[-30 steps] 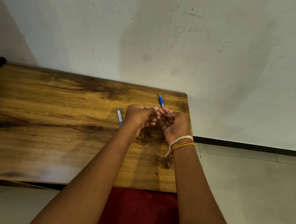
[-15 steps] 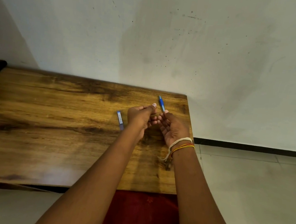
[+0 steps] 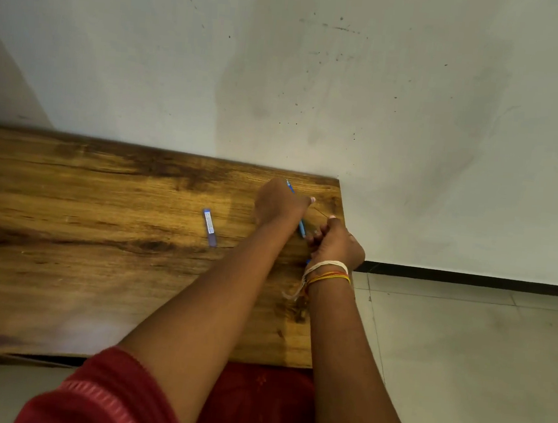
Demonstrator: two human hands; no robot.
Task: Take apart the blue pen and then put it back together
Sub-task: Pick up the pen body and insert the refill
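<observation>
- Where the worktop (image 3: 61, 258) runs out to the left, its wood grain is bare; a dark object shows at the far left edge, too cropped to identify.
- Near the middle lies a blue pen part (image 3: 209, 222), flat on the wood, a pale label along its length, well apart from both hands. Whether it is cap or barrel section cannot be told.
- Left hand (image 3: 280, 204): reaches forward across the right, fingers curled around a blue pen piece (image 3: 302, 228). A short length shows above the knuckles and another below the hand. The thumb points right.
- Right hand (image 3: 335, 244): just beside the left, fingers curled; thumb and fingertip appear to pinch a thin dark strand, possibly the refill or spring, which is too fine to name. A bit of blue shows beneath the wrist. Thread bands (image 3: 328, 272) circle the wrist.
- Judged handling: the pen parts are light, stiff plastic, smooth and apt to roll on the wood or toward the nearby right edge. Hold each barrel piece mid-length between thumb and two fingers. Any refill or spring is slender and easily bent or dropped, so it wants a fingertip pinch near its end and straight alignment on insertion.
- Judged stage: the pen is apart, and reassembly is not complete.
</observation>
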